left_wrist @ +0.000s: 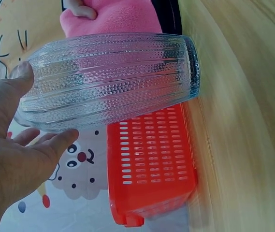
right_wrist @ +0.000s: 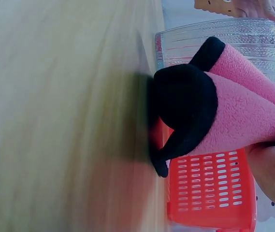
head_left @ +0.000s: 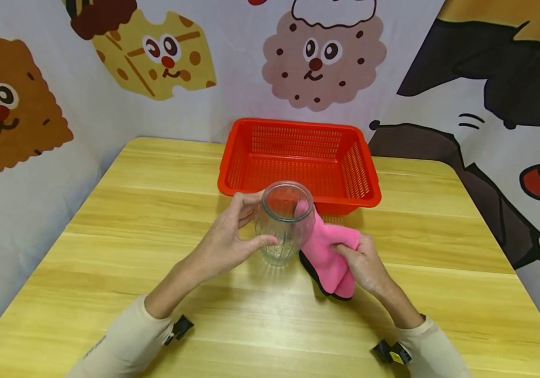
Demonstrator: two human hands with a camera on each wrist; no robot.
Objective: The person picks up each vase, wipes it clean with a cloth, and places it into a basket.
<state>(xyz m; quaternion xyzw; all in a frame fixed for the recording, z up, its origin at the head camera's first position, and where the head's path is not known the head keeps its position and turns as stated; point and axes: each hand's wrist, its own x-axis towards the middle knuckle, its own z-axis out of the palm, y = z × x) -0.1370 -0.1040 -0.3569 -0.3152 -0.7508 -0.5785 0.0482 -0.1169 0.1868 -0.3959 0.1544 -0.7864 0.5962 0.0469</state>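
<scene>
A clear ribbed glass vase (head_left: pixel 279 236) stands upright on the table, its open mouth toward the head camera. The left hand (head_left: pixel 225 236) holds it from the left, thumb across the near side and fingers round the far side, close to the upper part in the left wrist view. On the vase's right hangs a pink cloth (head_left: pixel 329 257) with black edging. The right hand (head_left: pixel 364 262) grips a bunched part of this cloth. Its upper end lies against or behind the glass; contact cannot be told. Most of the right fingers are hidden by the cloth.
Behind the vase stands a red plastic basket (head_left: pixel 298 168) with slotted walls, its near rim close to the glass. The wooden table (head_left: pixel 109 231) reaches to a cloth backdrop (head_left: pixel 241 68) printed with cartoon food.
</scene>
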